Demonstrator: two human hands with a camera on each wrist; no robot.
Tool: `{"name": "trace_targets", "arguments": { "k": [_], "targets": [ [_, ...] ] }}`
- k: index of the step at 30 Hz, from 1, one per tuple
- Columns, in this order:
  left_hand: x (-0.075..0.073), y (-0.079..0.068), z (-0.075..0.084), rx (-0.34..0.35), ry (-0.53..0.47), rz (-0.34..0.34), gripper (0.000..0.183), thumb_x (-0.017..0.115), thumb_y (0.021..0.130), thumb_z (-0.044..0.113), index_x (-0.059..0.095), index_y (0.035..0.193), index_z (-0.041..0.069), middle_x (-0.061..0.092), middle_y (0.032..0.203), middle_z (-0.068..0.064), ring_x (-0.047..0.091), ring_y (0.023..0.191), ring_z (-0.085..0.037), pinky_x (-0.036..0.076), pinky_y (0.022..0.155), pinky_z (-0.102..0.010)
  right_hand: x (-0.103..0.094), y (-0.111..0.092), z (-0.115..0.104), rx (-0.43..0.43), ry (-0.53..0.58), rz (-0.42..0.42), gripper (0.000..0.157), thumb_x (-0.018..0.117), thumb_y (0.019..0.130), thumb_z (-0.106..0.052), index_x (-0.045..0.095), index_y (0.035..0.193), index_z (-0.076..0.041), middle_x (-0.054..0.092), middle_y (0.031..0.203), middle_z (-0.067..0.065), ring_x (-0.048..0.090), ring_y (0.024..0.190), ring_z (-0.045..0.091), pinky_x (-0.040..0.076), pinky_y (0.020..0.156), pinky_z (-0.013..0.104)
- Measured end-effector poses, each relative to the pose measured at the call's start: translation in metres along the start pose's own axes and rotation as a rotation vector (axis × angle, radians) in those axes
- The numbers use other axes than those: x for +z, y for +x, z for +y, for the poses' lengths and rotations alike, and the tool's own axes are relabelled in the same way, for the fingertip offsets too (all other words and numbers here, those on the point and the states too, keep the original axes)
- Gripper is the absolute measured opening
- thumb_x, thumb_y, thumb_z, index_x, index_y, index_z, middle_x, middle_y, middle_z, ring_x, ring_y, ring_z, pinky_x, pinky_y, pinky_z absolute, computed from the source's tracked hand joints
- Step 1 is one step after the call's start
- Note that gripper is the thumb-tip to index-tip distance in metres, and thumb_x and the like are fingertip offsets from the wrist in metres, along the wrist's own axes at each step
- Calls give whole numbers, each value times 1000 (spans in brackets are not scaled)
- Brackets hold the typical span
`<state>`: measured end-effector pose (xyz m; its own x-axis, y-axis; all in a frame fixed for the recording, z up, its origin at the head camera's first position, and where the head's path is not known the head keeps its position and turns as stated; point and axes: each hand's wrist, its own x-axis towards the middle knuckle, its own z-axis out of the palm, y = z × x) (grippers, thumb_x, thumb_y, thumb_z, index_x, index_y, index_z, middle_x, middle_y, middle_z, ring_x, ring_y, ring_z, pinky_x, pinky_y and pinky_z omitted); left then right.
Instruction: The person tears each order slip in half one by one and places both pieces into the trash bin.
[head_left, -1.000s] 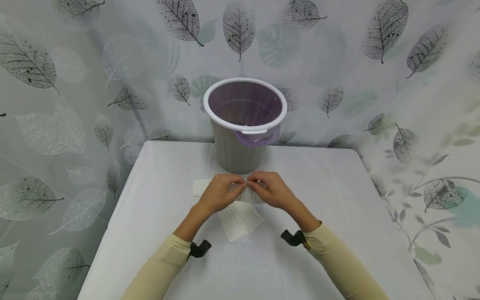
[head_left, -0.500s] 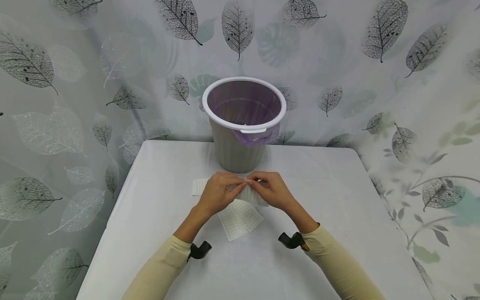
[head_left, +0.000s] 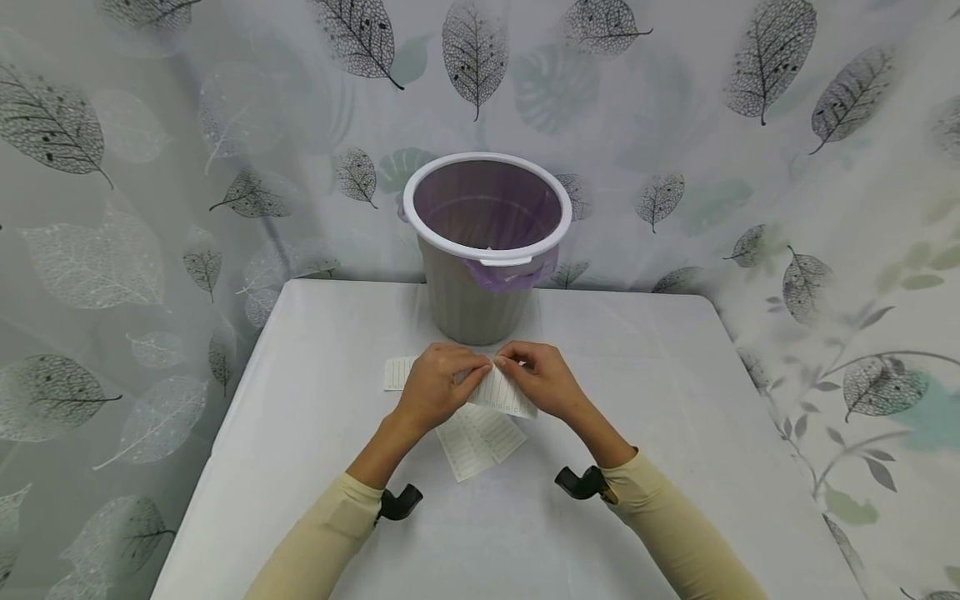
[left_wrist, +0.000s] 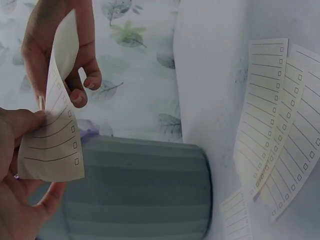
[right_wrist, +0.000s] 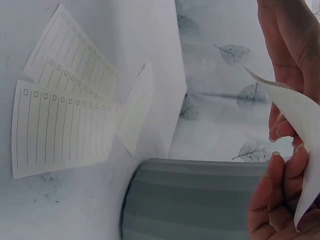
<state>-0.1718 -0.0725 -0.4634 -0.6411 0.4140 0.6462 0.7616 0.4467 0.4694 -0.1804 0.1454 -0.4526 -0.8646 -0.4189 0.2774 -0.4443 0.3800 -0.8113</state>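
In the head view, my left hand [head_left: 437,385] and right hand [head_left: 543,381] meet fingertip to fingertip in front of the bin. Both pinch the upper edge of a ruled paper sheet [head_left: 504,395] with a row of small checkboxes. The sheet hangs between them, and it bends in a curve in the left wrist view [left_wrist: 55,135]. Below it, more ruled checkbox sheets [head_left: 472,446] lie overlapping on the table. Another ruled sheet [head_left: 397,374] lies left of the bin's base, partly hidden behind my left hand.
A grey bin [head_left: 480,300] with a white rim and a purple liner [head_left: 506,279] stands at the back of the white-covered table [head_left: 637,375]. Leaf-patterned curtain [head_left: 645,100] closes off the back and sides. Each wrist carries a small black camera mount [head_left: 401,502].
The lower part of the held sheet has swung and now shows its lined face more brightly. Both hands keep their pinch in almost the same place.
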Motion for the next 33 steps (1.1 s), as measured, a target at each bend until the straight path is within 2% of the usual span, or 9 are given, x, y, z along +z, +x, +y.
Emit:
{"name": "trace_targets", "arguments": {
  "k": [9, 18, 33],
  "targets": [
    [0, -2, 0, 3, 1, 11, 6, 77, 95, 9, 82, 97, 7, 78, 91, -2, 72, 86, -19, 53, 89, -46, 2, 0, 1, -10, 27, -5, 12, 65, 104, -9, 74, 97, -4, 71, 91, 2, 64, 70, 16, 54, 57, 30],
    [1, -3, 0, 9, 0, 19, 6, 76, 95, 8, 82, 95, 7, 78, 90, -1, 72, 86, -20, 54, 88, -45, 5, 1, 2, 0, 15, 4, 13, 65, 104, -11, 73, 96, -5, 71, 92, 1, 62, 74, 15, 54, 61, 30],
    [0, -5, 1, 30, 17, 26, 6, 76, 95, 7, 82, 95, 7, 78, 92, -3, 73, 89, -21, 53, 89, -45, 8, 0, 4, 27, 40, 9, 15, 64, 105, -11, 74, 98, -3, 71, 91, 4, 63, 68, 17, 53, 57, 29]
  ]
}}
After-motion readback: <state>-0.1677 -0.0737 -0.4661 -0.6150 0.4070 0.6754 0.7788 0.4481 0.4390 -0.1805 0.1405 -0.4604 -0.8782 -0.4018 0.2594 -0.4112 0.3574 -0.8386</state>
